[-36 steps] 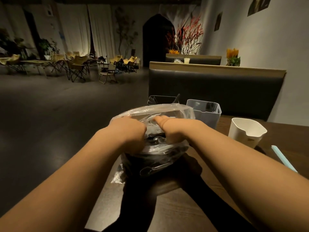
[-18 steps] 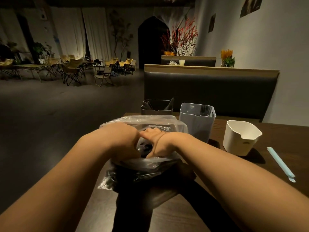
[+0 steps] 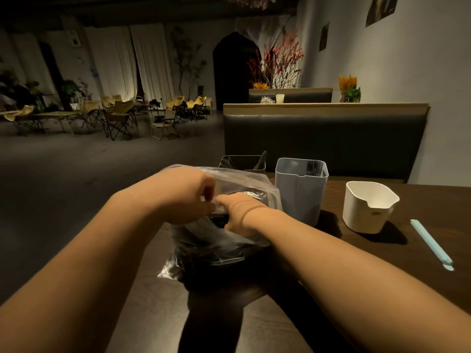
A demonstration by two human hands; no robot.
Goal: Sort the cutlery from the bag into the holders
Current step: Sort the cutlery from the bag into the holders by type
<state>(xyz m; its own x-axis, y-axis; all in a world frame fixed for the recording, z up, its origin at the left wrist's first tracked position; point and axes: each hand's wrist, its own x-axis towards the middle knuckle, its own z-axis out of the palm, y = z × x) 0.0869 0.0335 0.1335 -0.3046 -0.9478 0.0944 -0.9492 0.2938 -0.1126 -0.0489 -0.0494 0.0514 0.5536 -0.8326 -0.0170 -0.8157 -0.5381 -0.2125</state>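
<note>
The clear bag (image 3: 239, 178) of dark cutlery (image 3: 204, 253) is set on the table (image 3: 433, 205), just before the grey holder (image 3: 302, 194). Its top is pinched by the left hand (image 3: 183, 197). The right hand (image 3: 242, 212) is placed alongside with its fingers hidden, so its grip cannot be determined.

The right hand (image 3: 242, 215) reaches into the mouth of the bag (image 3: 230, 242), so its fingers are hidden and its hold cannot be told. The left hand (image 3: 183, 197) grips the plastic with its fingertips tucked under the knuckles. The cutlery (image 3: 204, 253) inside is a dark mass, its kinds not clear. The bag covers the lower part of the black holder (image 3: 242, 163). What stands in the grey holder (image 3: 300, 194) is too dark to name. Both forearms and the worktop (image 3: 420, 205) are cut off by the picture's edges.
</note>
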